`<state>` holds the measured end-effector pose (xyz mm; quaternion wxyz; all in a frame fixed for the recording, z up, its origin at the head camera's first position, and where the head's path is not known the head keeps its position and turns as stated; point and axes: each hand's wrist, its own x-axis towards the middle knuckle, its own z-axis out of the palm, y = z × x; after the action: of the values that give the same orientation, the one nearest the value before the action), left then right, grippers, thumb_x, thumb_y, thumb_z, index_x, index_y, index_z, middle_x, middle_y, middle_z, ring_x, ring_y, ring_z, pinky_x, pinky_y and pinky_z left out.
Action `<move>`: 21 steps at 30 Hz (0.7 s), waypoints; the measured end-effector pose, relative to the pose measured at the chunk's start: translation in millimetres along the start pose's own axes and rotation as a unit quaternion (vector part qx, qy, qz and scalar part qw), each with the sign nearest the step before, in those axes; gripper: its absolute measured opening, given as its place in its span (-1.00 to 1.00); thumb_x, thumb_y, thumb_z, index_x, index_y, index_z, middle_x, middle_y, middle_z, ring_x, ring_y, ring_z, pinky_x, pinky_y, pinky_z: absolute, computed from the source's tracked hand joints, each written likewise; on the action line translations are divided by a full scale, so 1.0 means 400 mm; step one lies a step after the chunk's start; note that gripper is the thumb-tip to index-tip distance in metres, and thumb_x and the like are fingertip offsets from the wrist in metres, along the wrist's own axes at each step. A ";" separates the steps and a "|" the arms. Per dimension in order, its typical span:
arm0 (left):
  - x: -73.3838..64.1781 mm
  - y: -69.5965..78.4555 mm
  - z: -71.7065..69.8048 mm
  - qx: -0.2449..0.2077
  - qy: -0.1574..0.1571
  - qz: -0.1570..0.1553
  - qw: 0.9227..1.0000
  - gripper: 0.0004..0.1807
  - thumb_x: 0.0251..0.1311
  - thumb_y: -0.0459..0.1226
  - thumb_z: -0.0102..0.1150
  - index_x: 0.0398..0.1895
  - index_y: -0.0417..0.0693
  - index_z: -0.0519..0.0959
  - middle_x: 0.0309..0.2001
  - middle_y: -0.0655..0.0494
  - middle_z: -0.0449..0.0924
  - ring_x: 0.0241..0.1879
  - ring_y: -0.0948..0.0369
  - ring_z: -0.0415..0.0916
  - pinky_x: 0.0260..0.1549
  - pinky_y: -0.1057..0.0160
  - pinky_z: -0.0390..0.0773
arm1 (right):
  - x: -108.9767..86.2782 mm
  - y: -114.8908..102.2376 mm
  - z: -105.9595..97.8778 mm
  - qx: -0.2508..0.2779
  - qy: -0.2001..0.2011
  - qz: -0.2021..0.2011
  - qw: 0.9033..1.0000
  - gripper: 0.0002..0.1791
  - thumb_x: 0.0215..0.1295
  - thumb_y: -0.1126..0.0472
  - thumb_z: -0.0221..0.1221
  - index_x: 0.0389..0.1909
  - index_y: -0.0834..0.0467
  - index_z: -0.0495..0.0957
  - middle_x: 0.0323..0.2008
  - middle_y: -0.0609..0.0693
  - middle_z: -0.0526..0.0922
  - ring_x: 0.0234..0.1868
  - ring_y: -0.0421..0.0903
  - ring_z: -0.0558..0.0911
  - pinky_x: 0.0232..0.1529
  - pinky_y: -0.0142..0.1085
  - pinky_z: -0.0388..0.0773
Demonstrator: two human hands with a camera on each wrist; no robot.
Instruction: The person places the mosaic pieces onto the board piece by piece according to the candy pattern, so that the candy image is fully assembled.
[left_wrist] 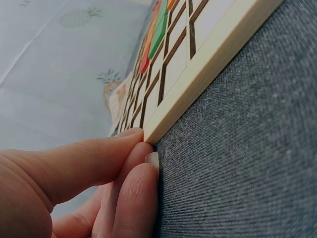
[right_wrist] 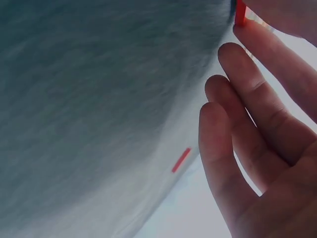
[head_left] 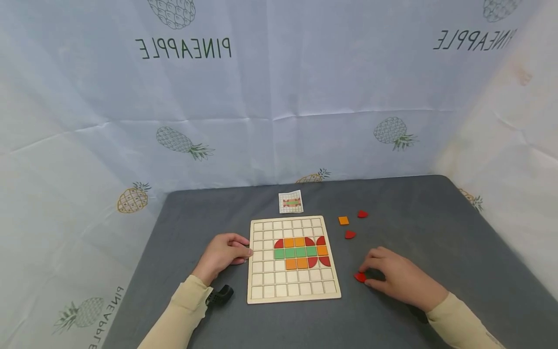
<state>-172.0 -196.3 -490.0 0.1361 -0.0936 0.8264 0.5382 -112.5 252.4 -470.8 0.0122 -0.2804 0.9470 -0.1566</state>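
A square wooden grid board lies on the dark table, holding red quarter-circle, orange square and green square tiles. My left hand is at its left side. In the left wrist view, the thumb and index finger of that hand pinch the board's pale edge. To the right of the board, my right hand pinches a red tile between thumb and index finger, low over the table. The right wrist view shows this red tile edge-on at the fingertips, the other fingers loosely extended.
Loose tiles lie right of the board: an orange square, a red tile and another red tile. Behind the board is a small card printed with a coloured grid pattern. White pineapple-print cloth hangs around the grey table.
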 end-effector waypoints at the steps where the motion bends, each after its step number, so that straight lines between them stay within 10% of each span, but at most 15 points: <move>1: 0.000 -0.001 0.000 0.000 0.000 0.000 1.000 -0.68 0.16 -0.26 0.62 -0.07 -0.14 0.75 -0.28 -0.01 0.76 -0.34 0.20 0.75 -0.27 0.24 0.81 | 0.008 -0.005 0.001 -0.002 0.003 0.000 1.000 -0.73 0.18 0.11 0.61 -0.17 -0.22 0.77 -0.19 -0.37 0.56 -0.16 -0.37 0.53 -0.18 -0.35 0.68; 21: -0.001 -0.001 -0.003 -0.015 -0.001 0.002 1.000 -0.70 0.14 -0.28 0.62 -0.09 -0.13 0.75 -0.29 -0.01 0.75 -0.36 0.20 0.74 -0.27 0.24 0.81 | 0.276 -0.231 0.082 0.037 0.019 -0.076 0.996 -0.80 0.21 0.07 0.59 -0.22 -0.01 0.80 -0.27 -0.21 0.63 -0.21 -0.30 0.49 -0.25 -0.41 0.57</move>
<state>-171.7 -197.5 -489.5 0.1341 -0.0930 0.8186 0.5507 -153.2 110.4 -466.7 -0.0078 -0.3473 0.9167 -0.1975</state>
